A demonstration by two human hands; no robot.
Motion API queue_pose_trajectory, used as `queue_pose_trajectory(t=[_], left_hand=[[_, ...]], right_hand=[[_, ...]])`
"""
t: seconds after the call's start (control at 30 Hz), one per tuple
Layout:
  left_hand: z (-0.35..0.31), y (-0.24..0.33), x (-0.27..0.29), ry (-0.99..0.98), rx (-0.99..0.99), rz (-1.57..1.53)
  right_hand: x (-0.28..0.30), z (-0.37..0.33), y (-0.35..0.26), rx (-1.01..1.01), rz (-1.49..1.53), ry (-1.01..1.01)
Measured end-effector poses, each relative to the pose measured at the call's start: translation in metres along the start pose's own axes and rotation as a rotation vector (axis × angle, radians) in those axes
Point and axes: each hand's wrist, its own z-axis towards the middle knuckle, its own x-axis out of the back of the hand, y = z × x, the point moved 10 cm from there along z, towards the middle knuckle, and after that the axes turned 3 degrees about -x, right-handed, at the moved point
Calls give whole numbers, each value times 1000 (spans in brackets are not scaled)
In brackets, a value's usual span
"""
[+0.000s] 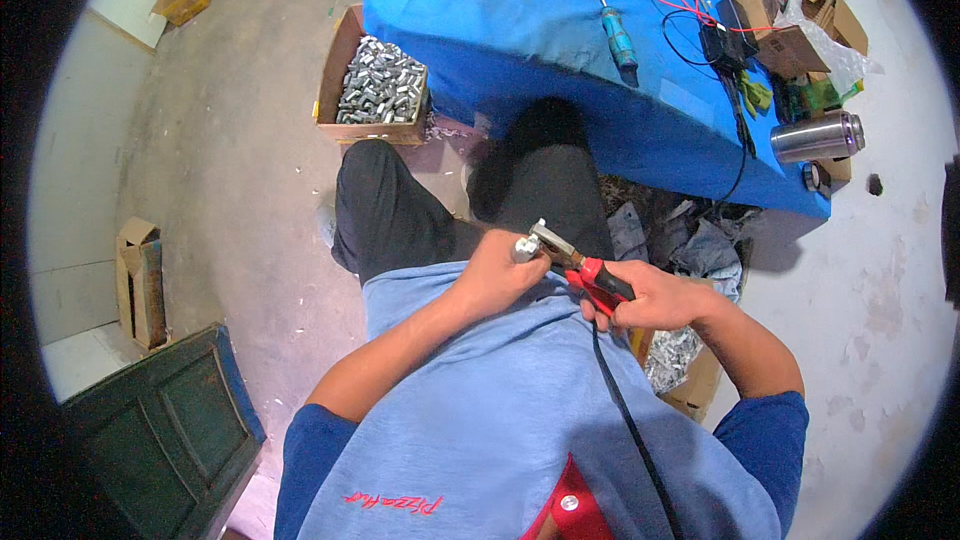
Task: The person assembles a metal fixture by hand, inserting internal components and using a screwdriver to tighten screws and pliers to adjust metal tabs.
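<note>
My left hand (497,272) is closed in front of my lap around a small silver metal piece (523,249), whose end shows past the thumb and fingers. My right hand (655,297) grips a pair of pliers (606,281) by their red and black handles. The metal jaws of the pliers reach left to the silver piece and appear to touch it; whether they clamp it I cannot tell. A cardboard box (332,70) on the floor ahead to the left holds many similar silver metal pieces (380,82).
A blue-covered table (480,10) stands ahead, bearing a screwdriver (618,37), cables, a black adapter (724,45) and a steel tumbler (818,137). Crumpled cloth (705,250) lies beneath it at right. A dark panel (165,435) leans at lower left. A black cable (630,420) crosses my shirt.
</note>
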Motion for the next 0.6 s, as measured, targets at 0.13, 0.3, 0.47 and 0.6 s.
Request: queue_pose_trajectory(t=[0.13, 0.3, 0.47, 0.6], left_hand=[[4, 7, -5, -38, 54, -26], [3, 2, -11, -98, 91, -93], [-1, -1, -15, -169, 136, -182], [-2, -3, -10, -142, 159, -161]], right_hand=[[15, -4, -9, 125, -218, 81], [16, -7, -17, 72, -426, 94], [18, -9, -20, -6, -486, 113], [23, -11, -29, 0, -534, 191]])
